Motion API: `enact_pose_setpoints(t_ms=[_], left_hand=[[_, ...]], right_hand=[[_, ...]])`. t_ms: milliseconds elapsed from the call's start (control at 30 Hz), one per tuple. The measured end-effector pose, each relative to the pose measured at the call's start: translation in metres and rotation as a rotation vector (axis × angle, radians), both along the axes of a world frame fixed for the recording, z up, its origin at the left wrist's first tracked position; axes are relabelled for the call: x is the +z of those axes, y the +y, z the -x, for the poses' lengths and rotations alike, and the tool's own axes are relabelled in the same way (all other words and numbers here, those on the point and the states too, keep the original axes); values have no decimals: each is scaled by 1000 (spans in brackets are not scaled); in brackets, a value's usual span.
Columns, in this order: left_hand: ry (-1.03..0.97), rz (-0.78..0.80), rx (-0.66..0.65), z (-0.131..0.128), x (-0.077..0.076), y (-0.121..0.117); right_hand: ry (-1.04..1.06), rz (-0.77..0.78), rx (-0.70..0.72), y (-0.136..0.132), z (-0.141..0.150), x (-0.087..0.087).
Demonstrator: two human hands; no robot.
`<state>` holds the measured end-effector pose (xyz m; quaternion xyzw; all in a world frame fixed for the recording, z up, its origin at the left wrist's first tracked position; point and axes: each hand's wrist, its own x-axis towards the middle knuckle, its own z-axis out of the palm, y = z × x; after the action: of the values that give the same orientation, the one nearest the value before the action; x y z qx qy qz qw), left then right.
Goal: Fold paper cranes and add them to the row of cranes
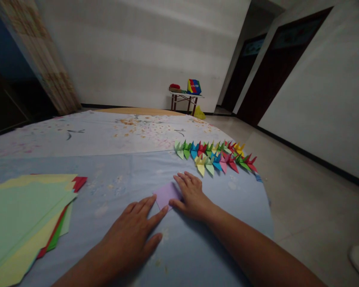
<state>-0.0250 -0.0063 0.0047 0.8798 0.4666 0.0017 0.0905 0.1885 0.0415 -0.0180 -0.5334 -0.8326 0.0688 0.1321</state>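
Observation:
A small folded piece of purple paper (166,195) lies flat on the blue tablecloth between my hands. My left hand (136,225) rests at its lower left, fingers stretched out, with fingertips touching the left and bottom edges. Over the paper's right side lies my right hand (193,195), its thumb at the lower right edge and its fingers spread along the upper right. Both palms face down, and part of the paper's right side is hidden by the right hand.
Two rows of colourful folded paper cranes (217,161) stand beyond my right hand. A pile of coloured paper sheets (26,215) lies at the left. The round table's right edge (269,207) curves past my right arm. A small side table (185,95) stands by the wall.

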Motion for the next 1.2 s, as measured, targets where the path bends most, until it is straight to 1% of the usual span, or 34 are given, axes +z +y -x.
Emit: enact_pose_setpoints(t_ms=[167, 333, 567, 633, 733, 800, 867, 967, 1067, 1200], left_hand=[[2, 20, 0, 0, 2, 0], [-18, 21, -7, 0, 5, 1], [2, 15, -8, 1, 0, 2], [8, 16, -13, 1, 1, 2], [11, 27, -13, 0, 4, 2], [12, 26, -13, -1, 6, 1], [14, 14, -17, -2, 6, 1], [5, -2, -17, -3, 4, 1], [0, 5, -8, -3, 4, 1], [-8, 38, -14, -1, 9, 2]], right_hand=[[-7, 3, 15, -5, 5, 3], [-23, 40, -25, -3, 2, 6], [-41, 89, -101, 5, -19, 7], [-44, 101, -128, 9, -27, 8], [0, 70, -137, 11, -34, 10], [66, 35, -122, 10, -30, 11], [121, 5, -83, 6, -20, 11], [96, 40, 10, 1, -1, 7], [64, 105, -9, 2, 4, 5], [47, 175, -67, 9, -10, 7]])
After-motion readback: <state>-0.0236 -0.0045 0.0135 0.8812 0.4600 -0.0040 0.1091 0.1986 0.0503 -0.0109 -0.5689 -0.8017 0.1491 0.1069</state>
